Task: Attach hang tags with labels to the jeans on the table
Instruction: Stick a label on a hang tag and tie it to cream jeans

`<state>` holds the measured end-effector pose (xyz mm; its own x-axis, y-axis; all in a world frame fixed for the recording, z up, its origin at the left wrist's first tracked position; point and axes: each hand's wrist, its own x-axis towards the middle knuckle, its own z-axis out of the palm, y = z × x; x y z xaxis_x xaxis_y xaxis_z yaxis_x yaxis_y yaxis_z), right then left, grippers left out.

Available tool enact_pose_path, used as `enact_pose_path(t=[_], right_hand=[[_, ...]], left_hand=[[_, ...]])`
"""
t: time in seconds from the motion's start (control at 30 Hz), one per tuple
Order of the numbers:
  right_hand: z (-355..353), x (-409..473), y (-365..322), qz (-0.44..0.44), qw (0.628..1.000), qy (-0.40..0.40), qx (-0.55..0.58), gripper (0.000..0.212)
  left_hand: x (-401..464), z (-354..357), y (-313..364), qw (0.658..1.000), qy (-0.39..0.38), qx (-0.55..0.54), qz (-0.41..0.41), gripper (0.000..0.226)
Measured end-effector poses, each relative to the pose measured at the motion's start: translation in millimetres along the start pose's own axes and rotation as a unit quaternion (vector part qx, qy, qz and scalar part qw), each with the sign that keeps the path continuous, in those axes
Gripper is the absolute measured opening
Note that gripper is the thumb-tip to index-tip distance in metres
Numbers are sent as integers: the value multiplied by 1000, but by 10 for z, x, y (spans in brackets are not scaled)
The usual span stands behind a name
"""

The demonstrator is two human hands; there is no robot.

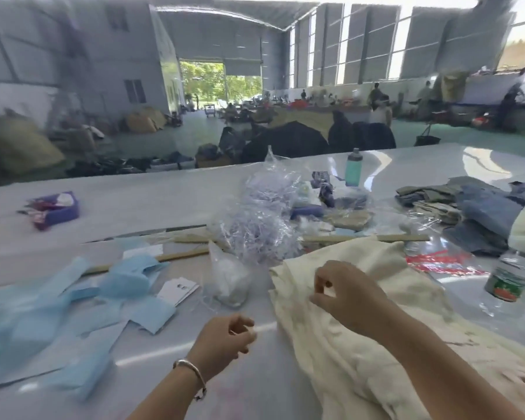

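Observation:
Cream-coloured jeans [361,353] lie spread over the right half of the white table [170,398]. My right hand [346,294] hovers over their upper part with thumb and forefinger curled together; what they pinch is too small to make out. To the left of the jeans, my left hand [225,338] is above the bare table, its fingers curled around a small white thing at the fingertips. A stack of white hang tags [178,291] with dark print lies left of centre. Light blue labels and paper strips [73,301] are scattered at the left.
A heap of clear plastic fasteners in bags [255,216] sits mid-table, with a small white plastic bag [229,277] in front. Wooden sticks [367,237] cross the middle. Folded blue jeans [482,213], a teal bottle [353,168], a jar [505,283] and a purple tissue box [56,209] stand around.

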<state>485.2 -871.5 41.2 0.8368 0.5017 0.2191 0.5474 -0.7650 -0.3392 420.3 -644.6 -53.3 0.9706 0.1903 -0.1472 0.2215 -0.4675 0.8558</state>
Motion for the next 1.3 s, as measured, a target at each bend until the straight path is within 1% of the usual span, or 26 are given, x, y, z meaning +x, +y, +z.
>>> enact_pose_path(t=[0.07,0.13,0.17,0.23,0.3,0.33,0.4,0.47,0.57,0.6,0.63,0.7,0.77,0.8,0.83,0.9,0.93,0.97,1.03,1.07,1.13,1.17,1.2,1.23,1.27,1.3], right_hand=[[162,163,-540,-58,997,-3,60,19],[379,331,-1121,-90,984,5,154,22],[514,419,-1435,-99,971,11,215,24],[845,590,-2104,-114,927,2,358,25],[1260,749,-2822,-126,865,-40,485,24],[1486,825,-3191,-128,838,-61,527,25],[1935,966,-3909,-126,798,-94,582,26],[2334,1091,-4598,-126,767,-130,616,27],[2811,1237,-5442,-125,732,-188,643,28],[2943,1280,-5658,-117,724,-201,649,29],[3075,1320,-5848,-106,717,-212,655,30],[3314,1389,-6126,-74,706,-231,665,31],[3540,1446,-6308,-45,707,-251,660,33],[3642,1470,-6374,-33,710,-263,653,33],[3738,1499,-6425,-21,711,-271,648,33],[3897,1553,-6507,6,726,-283,627,32],[3969,1577,-6538,20,736,-288,612,31],[4031,1598,-6578,32,744,-298,597,29],[4093,1595,-6692,46,752,-335,566,20],[4101,1568,-6772,42,749,-363,552,21],[4127,1518,-6951,24,727,-390,564,57],[4108,1488,-7060,24,715,-378,587,68],[4083,1466,-7139,36,703,-348,620,70],[4055,1461,-7176,69,688,-308,654,61],[4028,1480,-7169,120,684,-257,672,44],[3992,1519,-7126,170,694,-209,667,27]], left_hand=[[-307,-629,-343,996,76,51,16,14],[-678,-1284,-726,987,154,47,8,17],[-875,-1613,-916,981,192,37,0,17],[-1241,-2255,-1307,961,273,39,-20,16],[-1540,-2882,-1702,931,354,78,-44,17],[-1660,-3187,-1890,912,394,94,-56,21],[-1821,-3780,-2275,878,460,112,-68,29],[-1910,-4291,-2659,859,490,133,-64,30],[-1976,-4874,-3266,847,481,218,-69,16],[-1971,-5030,-3462,847,467,241,-84,18],[-1948,-5164,-3655,853,439,261,-108,32],[-1880,-5371,-4013,866,358,315,-151,59],[-1817,-5546,-4258,866,294,367,-168,67],[-1803,-5625,-4331,869,275,381,-157,65],[-1794,-5696,-4370,872,269,391,-120,61],[-1803,-5796,-4341,877,285,384,-42,51],[-1807,-5844,-4338,861,322,392,-15,49],[-1817,-5905,-4299,852,359,381,-24,48],[-1804,-6020,-4159,841,421,330,-82,46],[-1792,-6053,-4073,830,450,320,-79,44],[-1779,-6062,-3810,804,470,365,2,38],[-1783,-6008,-3675,793,457,398,64,34],[-1789,-5915,-3578,793,428,414,127,28],[-1810,-5811,-3521,820,376,398,164,22],[-1853,-5737,-3497,862,333,344,169,20],[-1907,-5692,-3514,907,303,258,139,20]])
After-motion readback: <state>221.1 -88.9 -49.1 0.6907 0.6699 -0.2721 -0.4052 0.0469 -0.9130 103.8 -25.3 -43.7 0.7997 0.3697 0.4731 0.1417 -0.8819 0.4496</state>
